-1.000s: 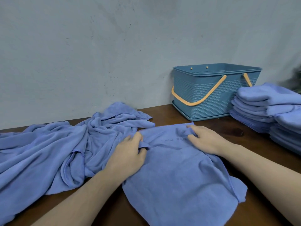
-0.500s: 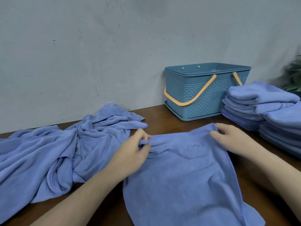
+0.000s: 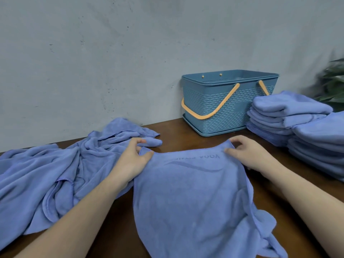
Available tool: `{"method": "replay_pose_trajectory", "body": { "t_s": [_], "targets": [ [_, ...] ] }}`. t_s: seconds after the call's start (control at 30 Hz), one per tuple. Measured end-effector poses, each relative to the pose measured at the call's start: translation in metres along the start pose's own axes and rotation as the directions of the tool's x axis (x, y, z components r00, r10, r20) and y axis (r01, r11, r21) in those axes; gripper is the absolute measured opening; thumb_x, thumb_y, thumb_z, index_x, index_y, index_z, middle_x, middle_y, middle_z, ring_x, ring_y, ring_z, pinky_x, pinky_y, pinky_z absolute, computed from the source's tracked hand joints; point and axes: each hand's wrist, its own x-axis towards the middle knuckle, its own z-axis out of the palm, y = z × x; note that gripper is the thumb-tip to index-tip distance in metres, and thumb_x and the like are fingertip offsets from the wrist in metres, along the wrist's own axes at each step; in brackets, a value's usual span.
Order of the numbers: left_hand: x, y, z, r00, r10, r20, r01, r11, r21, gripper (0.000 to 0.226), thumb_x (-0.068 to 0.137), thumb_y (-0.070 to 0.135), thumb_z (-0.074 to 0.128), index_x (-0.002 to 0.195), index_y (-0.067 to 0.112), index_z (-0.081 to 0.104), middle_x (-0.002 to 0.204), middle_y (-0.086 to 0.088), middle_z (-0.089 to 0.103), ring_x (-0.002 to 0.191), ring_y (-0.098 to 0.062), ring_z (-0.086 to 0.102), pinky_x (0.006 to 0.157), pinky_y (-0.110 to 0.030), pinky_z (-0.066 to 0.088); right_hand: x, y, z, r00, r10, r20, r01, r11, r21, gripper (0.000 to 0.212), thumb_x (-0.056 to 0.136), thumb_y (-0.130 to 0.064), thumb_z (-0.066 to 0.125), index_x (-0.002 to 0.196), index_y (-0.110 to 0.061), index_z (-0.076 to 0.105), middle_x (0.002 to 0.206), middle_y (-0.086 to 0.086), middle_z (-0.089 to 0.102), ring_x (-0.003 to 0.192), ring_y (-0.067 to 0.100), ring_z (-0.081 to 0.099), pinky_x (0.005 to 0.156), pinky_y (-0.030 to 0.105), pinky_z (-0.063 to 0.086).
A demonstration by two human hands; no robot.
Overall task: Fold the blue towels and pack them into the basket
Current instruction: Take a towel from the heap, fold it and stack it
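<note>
On the dark wooden surface [image 3: 173,131], a flat blue microfibre towel [image 3: 193,198] is pinched at its far corners by left hand [image 3: 133,159] and right hand [image 3: 247,155]; uneven folding is risked if either corner slips.

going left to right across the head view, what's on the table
crumpled towels → left hand → flat towel → right hand → folded towels. The basket overlaps several, so it is left out.
</note>
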Motion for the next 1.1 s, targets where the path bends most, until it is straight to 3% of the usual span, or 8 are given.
{"method": "replay_pose_trajectory", "body": {
  "t_s": [0.2, 0.37, 0.53, 0.63, 0.8, 0.93, 1.0, 1.1],
  "targets": [
    [-0.032, -0.007, -0.004, 0.994, 0.108, 0.0, -0.108, 0.992, 0.07, 0.032, 0.092, 0.022, 0.069, 0.118, 0.03, 0.051, 0.127, 0.006, 0.041, 0.114, -0.008, 0.048, 0.103, -0.028, 0.04, -0.024, -0.001, -0.009, 0.993, 0.047, -0.11, -0.018, 0.968, 0.251, 0.032, 0.091, -0.035, 0.072, 0.108, -0.019, 0.051, 0.086, 0.003, 0.058, 0.066, 0.019, 0.053, 0.059, 0.032, 0.043],
    [-0.079, -0.007, -0.004, 0.984, 0.16, -0.082, -0.145, 0.975, 0.165, 0.016, 0.091, 0.032, 0.07, 0.087, 0.025, 0.056, 0.102, 0.005, 0.049, 0.106, -0.015, 0.045, 0.093, -0.028, 0.035, -0.073, 0.011, -0.018, 0.983, -0.04, -0.179, 0.088, 0.959, 0.268, 0.024, 0.093, -0.034, 0.07, 0.084, -0.016, 0.056, 0.075, -0.006, 0.056, 0.067, 0.01, 0.048, 0.064, 0.029, 0.038],
    [-0.14, 0.007, -0.016, 0.994, 0.064, 0.09, -0.079, 0.98, 0.185, 0.062, 0.093, 0.058, 0.056, 0.057, 0.014, 0.032, 0.055, 0.005, 0.036, 0.068, -0.023, 0.05, 0.066, -0.033, 0.033, -0.139, 0.01, -0.034, 0.976, -0.143, -0.163, 0.191, 0.921, 0.339, 0.038, 0.097, -0.032, 0.065, 0.07, -0.009, 0.051, 0.052, -0.016, 0.044, 0.053, 0.006, 0.038, 0.062, 0.03, 0.032],
    [-0.178, 0.016, -0.027, 0.986, -0.005, 0.167, -0.041, 0.962, 0.268, 0.077, 0.088, 0.077, 0.044, 0.048, 0.011, 0.052, 0.053, 0.002, 0.044, 0.053, -0.011, 0.052, 0.066, -0.031, 0.039, -0.186, 0.006, -0.045, 0.965, -0.218, -0.144, 0.254, 0.912, 0.322, 0.046, 0.095, -0.037, 0.065, 0.066, -0.004, 0.05, 0.055, -0.012, 0.047, 0.057, 0.005, 0.041, 0.065, 0.029, 0.034],
    [-0.216, 0.018, -0.034, 0.972, 0.036, 0.233, -0.096, 0.963, 0.251, 0.072, 0.061, 0.095, 0.046, 0.065, 0.027, 0.07, 0.078, 0.003, 0.062, 0.072, -0.011, 0.061, 0.08, -0.033, 0.044, -0.222, 0.009, -0.035, 0.957, -0.285, 0.047, 0.283, 0.958, 0.038, 0.037, 0.076, -0.054, 0.081, 0.089, -0.027, 0.06, 0.079, -0.012, 0.06, 0.071, 0.001, 0.052, 0.068, 0.021, 0.039],
    [-0.224, 0.022, -0.019, 0.971, 0.08, 0.227, -0.128, 0.97, 0.205, 0.045, 0.054, 0.081, 0.069, 0.082, 0.045, 0.071, 0.088, 0.031, 0.061, 0.089, 0.0, 0.06, 0.094, -0.033, 0.043, -0.206, 0.003, -0.024, 0.979, -0.202, 0.015, 0.202, 0.979, -0.03, 0.039, 0.073, -0.059, 0.076, 0.098, -0.036, 0.057, 0.092, -0.012, 0.063, 0.089, 0.007, 0.059, 0.077, 0.027, 0.044],
    [-0.224, 0.025, -0.01, 0.979, 0.101, 0.175, -0.12, 0.988, 0.101, 0.026, 0.071, 0.054, 0.082, 0.084, 0.034, 0.072, 0.096, 0.021, 0.065, 0.093, -0.004, 0.062, 0.089, -0.026, 0.044, -0.203, -0.007, -0.021, 0.976, -0.218, -0.004, 0.218, 0.975, 0.042, 0.013, 0.088, -0.034, 0.073, 0.089, -0.023, 0.066, 0.087, -0.009, 0.067, 0.083, 0.008, 0.06, 0.072, 0.02, 0.042],
    [-0.22, 0.031, -0.009, 0.992, 0.102, 0.072, -0.093, 0.988, -0.125, 0.016, 0.091, 0.025, 0.072, 0.079, 0.018, 0.063, 0.08, 0.005, 0.06, 0.076, -0.011, 0.054, 0.069, -0.022, 0.039, -0.198, -0.016, -0.024, 0.988, -0.143, -0.057, 0.153, 0.962, 0.227, 0.018, 0.095, -0.022, 0.063, 0.083, -0.01, 0.068, 0.077, -0.008, 0.065, 0.071, 0.007, 0.054, 0.064, 0.016, 0.04]
  ]
}}
